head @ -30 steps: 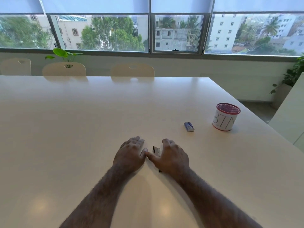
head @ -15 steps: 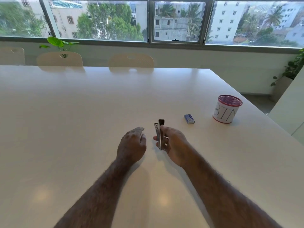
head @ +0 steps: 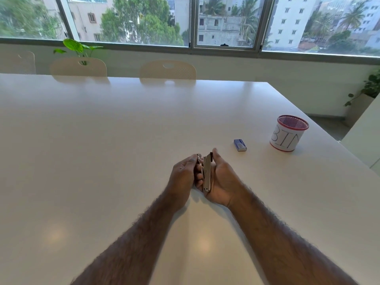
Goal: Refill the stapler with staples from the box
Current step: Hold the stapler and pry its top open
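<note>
Stapler (head: 206,175) is lying along your right hand (head: 222,182), which is cupping it from the side with the fingers curled round behind, its dark front end pointing away from you and lifted off the table (head: 102,140). Your left hand (head: 184,177) is closing in from the other side, fingertips pinching a dark part at the top — most likely the cover you are prying back, though it is too small to say for sure. Whether the staple channel is showing yet I cannot tell.

To do this step well, you should be keeping the right-hand grip low on the body so the top is free to swing, and pulling the cover back smoothly rather than jerking it — a spring pusher may snap forward. Aim to finish with the channel facing up at you, ready for a strip.

Box of staples (head: 240,145) is sitting unopened-looking on the table beyond and to the right of your right hand, well apart from it, with the mesh cup marked BIN (head: 287,136) further right.

Compared with half a second ago, your left hand is now gripping the stapler instead of hovering beside it, and the stapler is tilting further back into your right palm.
</note>
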The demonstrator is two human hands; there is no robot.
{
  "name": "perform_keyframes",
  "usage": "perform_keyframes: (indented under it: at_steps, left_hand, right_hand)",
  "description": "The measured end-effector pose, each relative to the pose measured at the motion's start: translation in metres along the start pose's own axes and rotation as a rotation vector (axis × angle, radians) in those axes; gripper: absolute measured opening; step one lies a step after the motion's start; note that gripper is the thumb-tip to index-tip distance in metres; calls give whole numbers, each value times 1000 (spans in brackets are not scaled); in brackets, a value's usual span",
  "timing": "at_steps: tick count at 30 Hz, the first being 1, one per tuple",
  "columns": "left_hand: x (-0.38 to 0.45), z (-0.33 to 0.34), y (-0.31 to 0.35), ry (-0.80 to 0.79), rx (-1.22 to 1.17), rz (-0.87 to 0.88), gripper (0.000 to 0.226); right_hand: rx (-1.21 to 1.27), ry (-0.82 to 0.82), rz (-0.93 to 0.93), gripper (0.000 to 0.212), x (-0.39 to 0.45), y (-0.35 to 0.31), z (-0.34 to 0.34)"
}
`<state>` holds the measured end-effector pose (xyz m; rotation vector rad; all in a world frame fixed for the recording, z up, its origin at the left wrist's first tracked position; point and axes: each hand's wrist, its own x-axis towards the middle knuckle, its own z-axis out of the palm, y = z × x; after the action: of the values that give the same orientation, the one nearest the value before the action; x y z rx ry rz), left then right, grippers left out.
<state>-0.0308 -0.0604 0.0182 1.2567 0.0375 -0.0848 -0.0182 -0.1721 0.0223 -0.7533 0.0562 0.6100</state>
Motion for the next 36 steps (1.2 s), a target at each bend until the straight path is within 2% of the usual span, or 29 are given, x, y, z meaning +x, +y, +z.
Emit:
perform_keyframes:
  at_steps: [5,8,16,20,24,29,32,36]
  left_hand:
    - [-1,-1,3,-81,-85,-24,23]
    - [-1,-1,3,-93,-3,5,27]
    - [1,-1,2,-63,-5,5,28]
    - [2,-1,1,-62,27,17,36]
    - [3,-2,0,-62,34,22,31]
    - [6,-1,-1,-82,-58,-14,37]
    - [6,-2,-1,-121,-96,-29,37]
    - [4,-3,-4,-186,13,45,31]
  right_hand:
    - [31,-16,-16,63,1,1,-4]
    - [-50,-12,3,64,1,3,-4]
    - [-72,-23,25,66,2,1,-2]
    - [-77,-10,16,66,1,1,-1]
    - [-54,-7,-4,62,1,2,0]
    - [32,-61,-9,62,1,1,-3]
    - [28,7,-35,66,2,2,-3]
    - [-181,346,-208,66,7,8,2]
